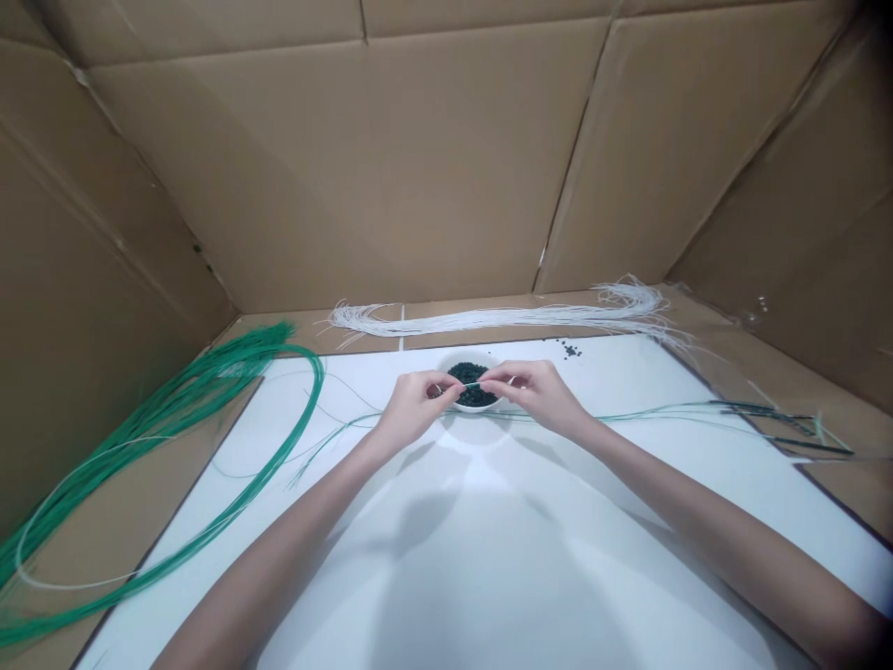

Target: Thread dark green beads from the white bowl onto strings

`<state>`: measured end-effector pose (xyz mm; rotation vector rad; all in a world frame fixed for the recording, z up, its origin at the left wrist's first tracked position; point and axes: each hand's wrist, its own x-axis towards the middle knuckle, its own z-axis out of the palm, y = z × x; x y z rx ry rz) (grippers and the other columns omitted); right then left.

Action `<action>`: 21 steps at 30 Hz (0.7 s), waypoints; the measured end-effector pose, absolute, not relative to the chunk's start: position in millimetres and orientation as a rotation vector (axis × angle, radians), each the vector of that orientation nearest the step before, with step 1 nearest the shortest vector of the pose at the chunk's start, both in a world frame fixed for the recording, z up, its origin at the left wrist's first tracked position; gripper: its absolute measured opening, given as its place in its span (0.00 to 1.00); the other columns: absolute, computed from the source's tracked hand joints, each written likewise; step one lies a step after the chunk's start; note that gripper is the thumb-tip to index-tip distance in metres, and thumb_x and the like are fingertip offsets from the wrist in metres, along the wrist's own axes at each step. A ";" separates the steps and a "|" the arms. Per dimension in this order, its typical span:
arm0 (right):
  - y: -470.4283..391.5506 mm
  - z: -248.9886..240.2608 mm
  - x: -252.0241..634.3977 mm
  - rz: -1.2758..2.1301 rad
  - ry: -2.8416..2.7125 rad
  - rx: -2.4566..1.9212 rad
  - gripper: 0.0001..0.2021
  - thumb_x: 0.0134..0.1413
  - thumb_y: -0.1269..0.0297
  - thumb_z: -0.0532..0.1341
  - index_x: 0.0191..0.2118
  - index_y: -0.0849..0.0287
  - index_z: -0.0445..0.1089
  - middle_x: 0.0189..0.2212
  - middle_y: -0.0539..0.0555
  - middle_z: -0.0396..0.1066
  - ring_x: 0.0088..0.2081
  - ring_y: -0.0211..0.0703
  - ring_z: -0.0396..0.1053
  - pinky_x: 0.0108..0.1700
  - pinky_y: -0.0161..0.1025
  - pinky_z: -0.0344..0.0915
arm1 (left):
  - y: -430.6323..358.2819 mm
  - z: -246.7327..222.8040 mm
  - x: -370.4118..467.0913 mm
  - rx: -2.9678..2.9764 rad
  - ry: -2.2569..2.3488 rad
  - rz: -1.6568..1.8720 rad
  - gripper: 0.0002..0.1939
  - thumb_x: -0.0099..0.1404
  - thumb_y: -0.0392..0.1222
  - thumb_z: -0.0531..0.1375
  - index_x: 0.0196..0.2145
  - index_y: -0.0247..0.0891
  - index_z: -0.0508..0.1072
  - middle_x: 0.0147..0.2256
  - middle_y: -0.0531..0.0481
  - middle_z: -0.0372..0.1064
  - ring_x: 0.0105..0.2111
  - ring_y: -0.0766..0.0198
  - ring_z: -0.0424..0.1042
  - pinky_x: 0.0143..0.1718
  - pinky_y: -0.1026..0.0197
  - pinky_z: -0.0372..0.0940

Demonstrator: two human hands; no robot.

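Observation:
My left hand [417,400] and my right hand [534,386] face each other at the middle of the white board. Between their pinched fingertips a short length of thin pale green strand [473,384] is stretched level. Right below it stands a small white bowl [475,409] filled with tiny dark beads [477,398]. Both hands are closed, thumb against fingers, and partly cover the sides of the bowl. Whether a bead sits on the strand is too small to tell. Thin green strands [648,410] run across the board behind both wrists.
A large bundle of green strands [160,409] curls along the left, with one white strand among it. White strands [474,322] lie along the back edge. Loose dark beads [570,351] are scattered at back right. Dark beaded lengths [809,445] rest at right. Cardboard walls [419,167] enclose the white board [474,558].

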<state>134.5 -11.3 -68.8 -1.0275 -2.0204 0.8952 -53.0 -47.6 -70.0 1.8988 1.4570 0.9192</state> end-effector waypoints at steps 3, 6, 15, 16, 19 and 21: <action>-10.9 -70.3 134.0 0.867 -2.022 -1.056 0.10 0.46 0.62 0.58 0.26 0.61 0.73 0.25 0.53 0.73 0.26 0.38 0.66 0.28 0.33 0.59 | -48.1 -71.1 -51.5 1.882 1.446 0.913 0.13 0.57 0.44 0.53 0.29 0.35 0.75 0.28 0.52 0.72 0.24 0.69 0.63 0.27 0.69 0.56; -10.6 -71.1 134.0 0.918 -2.018 -1.074 0.10 0.47 0.62 0.57 0.26 0.62 0.73 0.25 0.53 0.73 0.26 0.37 0.66 0.28 0.33 0.60 | -47.8 -72.7 -51.3 1.865 1.475 0.903 0.12 0.56 0.43 0.53 0.29 0.35 0.75 0.27 0.52 0.72 0.25 0.68 0.64 0.28 0.68 0.57; -10.5 -70.0 131.8 1.186 -1.827 -1.115 0.12 0.44 0.59 0.59 0.24 0.64 0.71 0.22 0.54 0.70 0.22 0.35 0.63 0.21 0.30 0.57 | -47.4 -71.6 -51.4 1.825 1.509 0.902 0.12 0.54 0.42 0.53 0.28 0.35 0.75 0.27 0.52 0.72 0.25 0.67 0.65 0.29 0.68 0.58; -10.7 -70.2 131.0 1.238 -1.770 -1.111 0.12 0.43 0.59 0.59 0.25 0.64 0.71 0.22 0.54 0.69 0.22 0.34 0.62 0.20 0.30 0.57 | -47.5 -71.4 -51.1 1.823 1.504 0.907 0.12 0.54 0.42 0.53 0.28 0.35 0.75 0.26 0.52 0.72 0.25 0.67 0.65 0.28 0.68 0.58; -11.8 -70.4 128.3 1.372 -1.608 -1.120 0.12 0.40 0.58 0.61 0.25 0.65 0.71 0.21 0.54 0.69 0.21 0.32 0.60 0.19 0.29 0.56 | -48.1 -72.0 -50.3 1.805 1.484 0.938 0.12 0.54 0.41 0.53 0.28 0.35 0.75 0.26 0.52 0.72 0.25 0.67 0.65 0.28 0.69 0.58; -12.5 -69.9 127.2 1.409 -1.564 -1.128 0.13 0.39 0.58 0.62 0.25 0.66 0.71 0.22 0.54 0.69 0.20 0.31 0.59 0.18 0.29 0.55 | -48.3 -72.9 -50.2 1.798 1.490 0.953 0.11 0.54 0.40 0.53 0.28 0.35 0.75 0.25 0.52 0.71 0.25 0.68 0.64 0.27 0.69 0.57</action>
